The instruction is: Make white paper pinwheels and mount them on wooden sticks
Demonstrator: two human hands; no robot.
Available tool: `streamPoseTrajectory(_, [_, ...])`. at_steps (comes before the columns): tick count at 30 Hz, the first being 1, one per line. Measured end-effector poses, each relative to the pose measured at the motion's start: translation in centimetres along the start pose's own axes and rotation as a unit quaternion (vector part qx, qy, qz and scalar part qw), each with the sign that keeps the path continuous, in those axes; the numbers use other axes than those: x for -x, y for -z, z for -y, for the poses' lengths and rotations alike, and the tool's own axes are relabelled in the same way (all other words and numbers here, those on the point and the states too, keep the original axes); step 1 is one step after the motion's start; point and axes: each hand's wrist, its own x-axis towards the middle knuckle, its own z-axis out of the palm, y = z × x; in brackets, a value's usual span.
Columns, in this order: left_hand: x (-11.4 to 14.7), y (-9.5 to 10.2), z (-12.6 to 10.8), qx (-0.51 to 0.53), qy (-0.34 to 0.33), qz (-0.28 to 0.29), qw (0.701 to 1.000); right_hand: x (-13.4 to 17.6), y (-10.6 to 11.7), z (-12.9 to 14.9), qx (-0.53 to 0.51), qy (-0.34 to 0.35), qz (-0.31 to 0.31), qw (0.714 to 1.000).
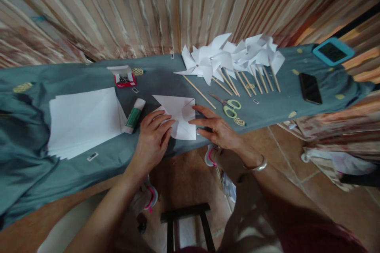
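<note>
A small white paper (pixel 184 112) with cut slits and loose corners lies near the table's front edge, between my hands. My left hand (pixel 156 130) is on its left side, fingers drawn together and curled over a corner flap, thumb close to the index finger. At the right edge, my right hand (pixel 215 126) touches the paper with its fingertips, fingers spread apart. Left of my left hand lies a green and white glue stick (pixel 135 116). Scissors (pixel 228 104) with light green handles rest beyond my right hand.
Several white paper pinwheels (pixel 204 63) on wooden sticks lie along the back. A stack of white paper (pixel 84 122) and a red open box (pixel 124 83) of small pins are at left. A phone (pixel 310 88) and blue-framed device (pixel 334 51) sit right. A stool (pixel 185 212) stands below.
</note>
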Motion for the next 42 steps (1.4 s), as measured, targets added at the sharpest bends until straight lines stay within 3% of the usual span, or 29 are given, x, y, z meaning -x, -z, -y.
streamPoseTrajectory(10, [0.2,-0.1,0.1,-0.017,0.003,0.026,1.0,-0.2,-0.1,0.1,-0.001,-0.018,0.036,0.999])
streamPoseTrajectory(16, [0.2,-0.2,-0.1,-0.016,0.008,0.027,0.999,-0.4,-0.7,-0.2,0.014,0.004,0.015,1.0])
streamPoseTrajectory(29, [0.4,-0.2,-0.2,-0.007,0.019,0.055,0.998,-0.8,-1.2,-0.3,-0.065,0.024,-0.01,0.998])
streamPoseTrajectory(34, [0.3,0.2,0.1,0.006,0.026,0.01,1.0,-1.5,-1.4,-0.3,-0.074,0.005,-0.022,0.997])
streamPoseTrajectory(39, [-0.3,1.3,0.7,0.01,0.068,-0.044,0.997,-2.8,-1.4,0.3,-0.043,0.03,-0.011,0.999])
streamPoseTrajectory(42, [-0.5,1.5,1.0,0.007,0.083,-0.046,0.995,-3.3,-1.3,0.7,-0.05,-0.009,-0.011,0.999])
